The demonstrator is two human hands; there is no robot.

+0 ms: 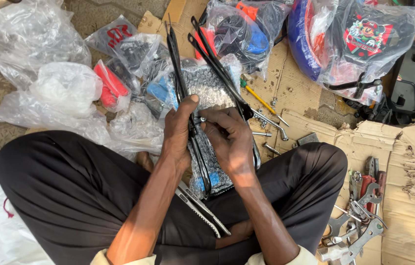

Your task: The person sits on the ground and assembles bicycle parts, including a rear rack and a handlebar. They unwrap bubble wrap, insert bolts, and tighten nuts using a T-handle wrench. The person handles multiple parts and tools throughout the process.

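Gripping black metal struts (191, 128), left hand (178, 135) closed; right hand (229, 142) fingertips pinching small bolt (200, 119)

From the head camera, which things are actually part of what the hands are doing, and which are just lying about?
In use:
- left hand gripping the black metal stays
- right hand at a small silver bolt
- bubble-wrapped part beneath them

Lying about:
- wrenches and pliers
- yellow-handled screwdriver
- loose bolts
- bagged red grips
- torn cardboard
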